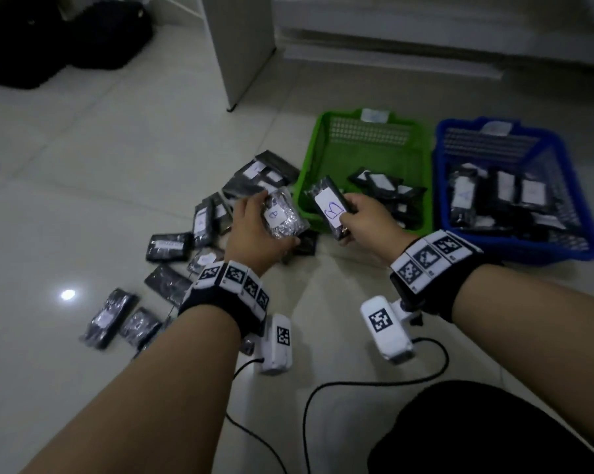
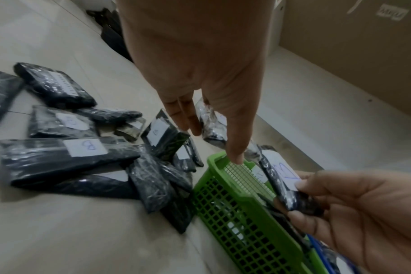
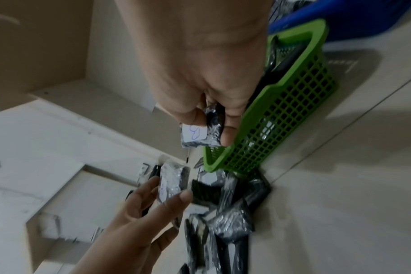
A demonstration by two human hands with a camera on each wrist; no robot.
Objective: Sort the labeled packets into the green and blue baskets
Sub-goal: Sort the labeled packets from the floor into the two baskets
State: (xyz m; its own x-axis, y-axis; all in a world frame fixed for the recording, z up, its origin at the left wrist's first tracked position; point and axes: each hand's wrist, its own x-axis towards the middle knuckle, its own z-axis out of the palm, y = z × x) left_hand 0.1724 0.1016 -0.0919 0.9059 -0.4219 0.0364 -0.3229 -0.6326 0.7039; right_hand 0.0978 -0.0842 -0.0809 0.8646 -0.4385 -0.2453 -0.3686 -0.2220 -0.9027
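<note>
My left hand grips a black packet with a white label marked B, above the heap of packets on the floor. My right hand pinches a second black packet labelled B over the near left corner of the green basket. The right wrist view shows this packet between thumb and fingers beside the green basket. The blue basket stands to the right of the green one and holds several packets, one labelled A. The green basket holds several packets too.
Loose black packets lie scattered on the tiled floor to the left. A white cabinet panel stands behind, and dark bags sit at the far left. A black cable loops on the floor near my dark-clothed knee.
</note>
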